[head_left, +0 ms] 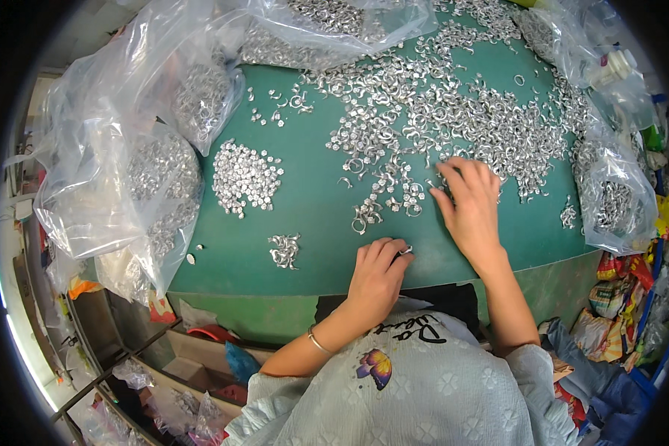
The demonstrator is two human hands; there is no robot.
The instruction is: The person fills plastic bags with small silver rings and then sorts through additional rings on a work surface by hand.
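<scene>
My left hand (375,276) is near the front edge of the green tabletop (327,264). Its thumb and fingers close on a small silvery metal piece (406,251), partly hidden and too small to name surely. My right hand (470,208) reaches to the near side of a wide spread of small silvery parts (490,123), some ring-shaped, some curved. Its thumb and forefinger are apart, with tiny parts close to the tips. Left of the spread lies a heap of small rounded, flower-like pieces (245,178). Nearer me sits a small pile of curved pieces (284,251).
Clear plastic bags of metal parts (156,178) crowd the left side, and another bag (312,33) lies at the back. A further filled bag (617,208) hangs by the right edge. Below left are wooden compartments (193,357); colourful packets (609,320) lie at the lower right.
</scene>
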